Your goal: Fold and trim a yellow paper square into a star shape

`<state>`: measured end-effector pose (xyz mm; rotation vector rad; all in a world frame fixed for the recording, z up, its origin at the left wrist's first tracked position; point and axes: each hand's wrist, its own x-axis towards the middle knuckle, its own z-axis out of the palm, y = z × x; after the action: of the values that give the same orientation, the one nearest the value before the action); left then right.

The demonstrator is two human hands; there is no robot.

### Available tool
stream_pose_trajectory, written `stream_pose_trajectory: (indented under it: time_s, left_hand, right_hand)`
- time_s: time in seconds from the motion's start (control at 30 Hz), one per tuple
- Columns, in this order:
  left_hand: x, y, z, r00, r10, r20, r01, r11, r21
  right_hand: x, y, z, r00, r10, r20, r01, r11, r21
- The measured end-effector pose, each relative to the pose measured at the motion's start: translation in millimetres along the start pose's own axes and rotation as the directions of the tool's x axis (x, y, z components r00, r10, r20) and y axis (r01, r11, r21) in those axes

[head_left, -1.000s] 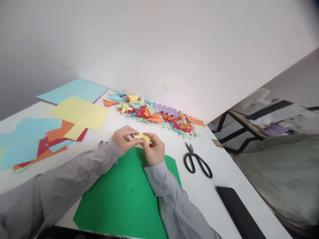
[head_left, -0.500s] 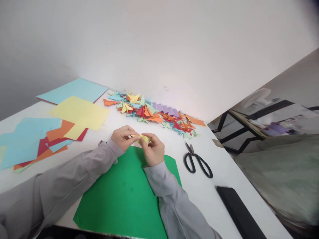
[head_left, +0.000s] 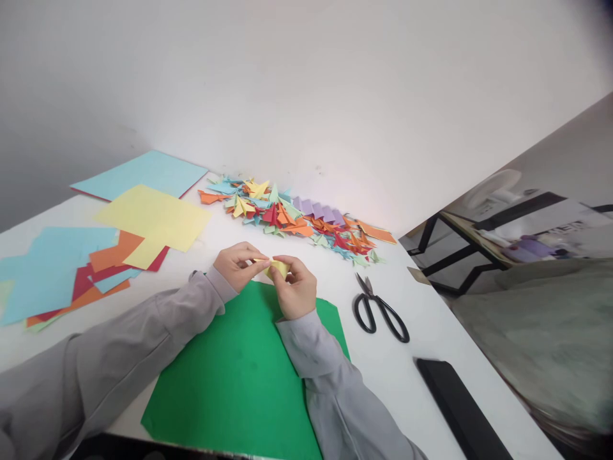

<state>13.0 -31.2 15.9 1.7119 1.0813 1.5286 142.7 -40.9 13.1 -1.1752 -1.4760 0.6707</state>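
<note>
A small folded piece of yellow paper [head_left: 280, 268] is pinched between both hands, over the far edge of a green sheet [head_left: 239, 370]. My left hand [head_left: 239, 265] grips its left end between thumb and fingers. On the right side, my right hand [head_left: 297, 287] holds it with the thumb in front and the index finger along the top. Fingers cover much of the paper, so its exact folded shape is hidden. Behind the hands lies a long heap of small folded paper planes [head_left: 272, 214] in several colours.
Black-handled scissors [head_left: 376, 306] lie slightly open on the white table [head_left: 383, 390], right of the green sheet. A long black object [head_left: 460, 406] rests nearer. At left are coloured paper pieces [head_left: 57, 262], a yellow sheet [head_left: 158, 214] and a light-blue sheet [head_left: 143, 172] by the wall.
The fingers have shifted very slightly on the yellow paper, with the left fingertips a little further over its left end. Everything else looks the same.
</note>
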Motion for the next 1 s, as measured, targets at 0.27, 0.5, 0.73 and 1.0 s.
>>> stream_pose_trajectory:
  time_s: [0.27,0.5,0.73,1.0]
  left_hand:
    - [-0.4,-1.0,0.1,1.0,0.006,0.019,-0.006,1.0,-0.001]
    - [0.5,-3.9,-1.1,0.999,0.05,0.022,-0.05,0.999,0.016]
    - [1.2,-2.9,-1.8,0.994,0.11,-0.008,-0.109,0.993,0.049]
    - [1.7,1.5,-2.5,0.991,0.132,-0.023,-0.13,0.988,0.084]
  right_hand:
    - [0.0,1.5,-1.2,1.0,0.01,-0.004,-0.01,1.0,-0.006]
    - [1.1,1.6,-1.5,1.0,0.006,-0.001,-0.006,1.0,-0.023]
    - [0.2,0.4,-0.8,1.0,0.008,0.017,-0.008,0.999,-0.041]
    - [1.0,1.6,-0.1,1.0,0.002,0.027,-0.001,0.999,-0.042]
